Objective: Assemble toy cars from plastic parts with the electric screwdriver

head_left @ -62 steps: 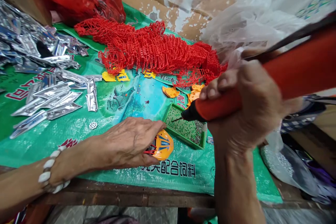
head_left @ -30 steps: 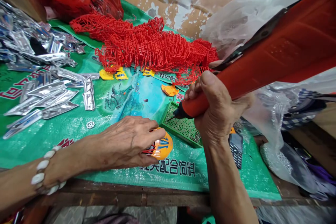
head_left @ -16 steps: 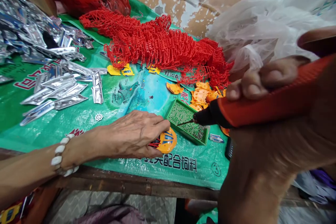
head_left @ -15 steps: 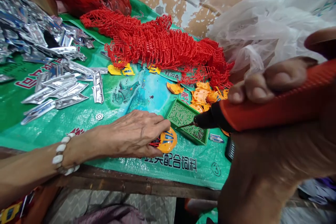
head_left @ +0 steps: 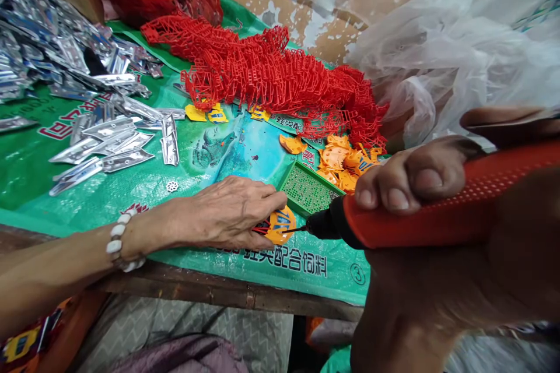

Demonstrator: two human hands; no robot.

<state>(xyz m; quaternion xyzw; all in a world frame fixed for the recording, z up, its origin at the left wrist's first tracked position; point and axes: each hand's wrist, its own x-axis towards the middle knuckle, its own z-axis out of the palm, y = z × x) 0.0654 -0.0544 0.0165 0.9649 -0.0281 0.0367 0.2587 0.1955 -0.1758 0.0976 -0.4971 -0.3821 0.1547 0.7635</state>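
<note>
My left hand (head_left: 231, 213), with a white beaded bracelet on its wrist, is closed on an orange plastic part (head_left: 281, 226) with a blue marking. Some red frame shows under its fingers. My right hand (head_left: 420, 180) is wrapped round a red electric screwdriver (head_left: 455, 210) with a black nose. The thin bit points left and its tip meets the face of the orange part; whether a screw sits there is too small to tell. Just behind stands a green tray (head_left: 301, 204) of small screws, its right end hidden by the screwdriver.
Orange parts (head_left: 345, 160) lie behind the tray. A long heap of red plastic frames (head_left: 271, 73) crosses the back. Silvery parts (head_left: 109, 140) are piled at left, with a small white rosette piece (head_left: 172, 186) nearby. Clear plastic bags (head_left: 450, 58) bulge at right; the wooden table edge (head_left: 210, 291) runs in front.
The screwdriver's bit has moved from over the screw tray, left and down, onto the orange part. My left hand still holds that part in nearly the same place. The view has shifted slightly.
</note>
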